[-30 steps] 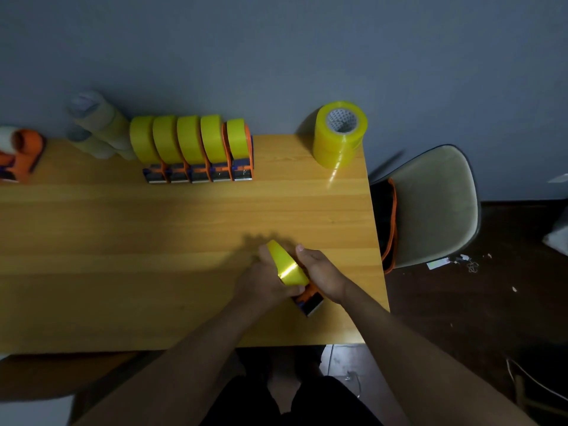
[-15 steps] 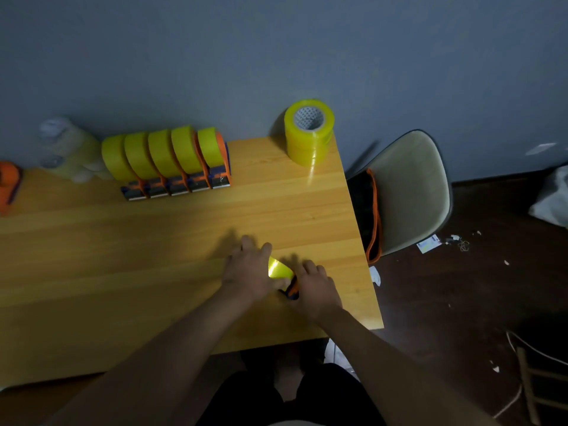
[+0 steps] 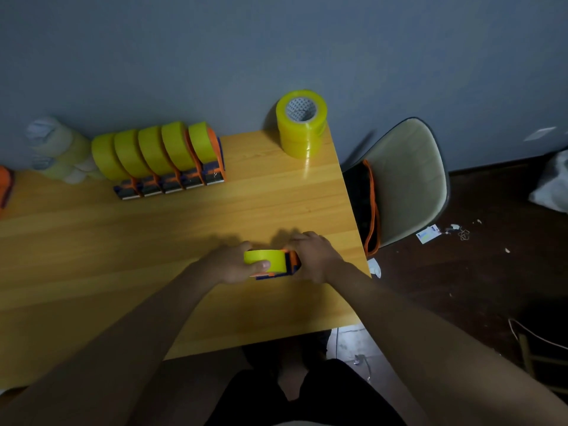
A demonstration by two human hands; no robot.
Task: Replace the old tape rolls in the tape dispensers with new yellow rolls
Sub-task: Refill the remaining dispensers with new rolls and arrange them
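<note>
At the near right of the wooden table (image 3: 92, 272), the left hand (image 3: 233, 265) grips a yellow tape roll (image 3: 265, 260), thumb across its side, seated in an orange-and-blue dispenser (image 3: 290, 267). The right hand (image 3: 313, 256) curls round the dispenser's far end. Five loaded dispensers (image 3: 166, 161) stand in a row at the far left, apparently finished. Beside them lie pale used rolls (image 3: 55, 149); a stack of fresh yellow rolls (image 3: 301, 124) waits far right. I'd judge this swap nearly done, with another orange dispenser (image 3: 4, 186) at the left edge perhaps remaining.
</note>
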